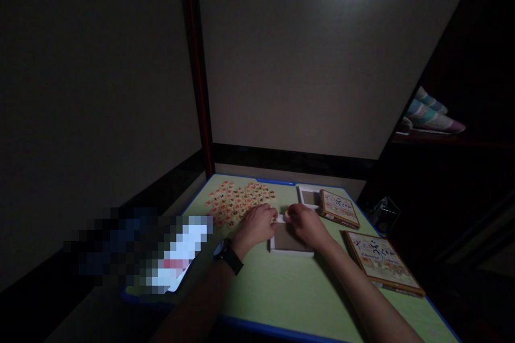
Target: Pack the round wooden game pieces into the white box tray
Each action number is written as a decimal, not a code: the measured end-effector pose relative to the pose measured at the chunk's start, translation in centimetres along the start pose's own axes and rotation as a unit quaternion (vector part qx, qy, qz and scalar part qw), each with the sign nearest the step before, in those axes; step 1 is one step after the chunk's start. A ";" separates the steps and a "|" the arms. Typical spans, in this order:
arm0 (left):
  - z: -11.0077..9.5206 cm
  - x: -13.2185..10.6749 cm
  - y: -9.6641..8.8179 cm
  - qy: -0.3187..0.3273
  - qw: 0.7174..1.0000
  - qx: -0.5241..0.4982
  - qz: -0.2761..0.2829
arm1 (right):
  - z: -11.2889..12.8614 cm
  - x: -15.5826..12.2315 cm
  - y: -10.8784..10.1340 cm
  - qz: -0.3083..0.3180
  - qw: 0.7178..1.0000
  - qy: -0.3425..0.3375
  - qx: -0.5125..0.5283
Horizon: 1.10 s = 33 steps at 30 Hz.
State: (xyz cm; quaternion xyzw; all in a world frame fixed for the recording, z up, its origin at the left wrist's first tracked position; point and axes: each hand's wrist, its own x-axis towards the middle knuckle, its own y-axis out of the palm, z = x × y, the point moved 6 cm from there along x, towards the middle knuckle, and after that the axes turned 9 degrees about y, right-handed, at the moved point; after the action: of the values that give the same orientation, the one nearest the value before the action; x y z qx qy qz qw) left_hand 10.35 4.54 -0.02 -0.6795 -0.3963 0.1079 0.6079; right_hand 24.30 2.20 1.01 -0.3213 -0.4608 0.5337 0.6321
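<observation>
Round wooden Chinese chess pieces (237, 201) with red and dark characters lie spread over the far left of the green table. My left hand (259, 223), with a dark watch on its wrist, is closed on a chess piece (274, 220) at its fingertips. Across from it, my right hand (303, 221) pinches another chess piece (287, 215). Both hands are over the far end of a shallow white-rimmed box tray (292, 252) with a brown bottom. My right hand and forearm hide part of that tray.
A second white-rimmed tray (309, 198) is at the back, partly covered by a printed box lid (340, 208). Another printed lid (384, 262) lies at the right edge. On the left is a bright, blurred-out screen (181, 254). Walls stand close behind the blue-edged table (257, 295).
</observation>
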 end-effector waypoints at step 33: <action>0.0 0.0 -0.4 0.051 0.999 0.011 -0.008 | 1.0 -0.4 0.2 -0.017 0.992 -0.097 0.076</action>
State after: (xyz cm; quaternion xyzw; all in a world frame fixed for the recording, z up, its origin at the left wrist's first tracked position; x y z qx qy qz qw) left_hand 10.17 4.46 0.39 -0.6741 -0.3692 0.0722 0.6357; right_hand 23.27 1.76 1.10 -0.2112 -0.4834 0.5849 0.6162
